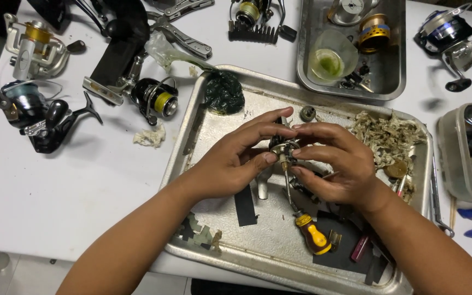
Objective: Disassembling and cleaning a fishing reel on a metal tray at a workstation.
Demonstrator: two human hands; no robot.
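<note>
Nearest the camera, a screwdriver (313, 235) with a yellow and orange handle is laid in the large metal tray (219, 240), beside dark paper scraps. Above the tray's middle, a small reel part (281, 148) is held between both hands. The left hand (236, 158) is clamped on it with thumb and fingertips pressed together; the right hand (331, 164) is pinched onto it from the opposite side. A heap of soiled tissue (386, 136) is seen at the tray's right, a dark green rag (223, 92) at its far corner. Farther off, a second tray (394, 65) and several fishing reels (34, 46) are placed on the white table (55, 186).
</note>
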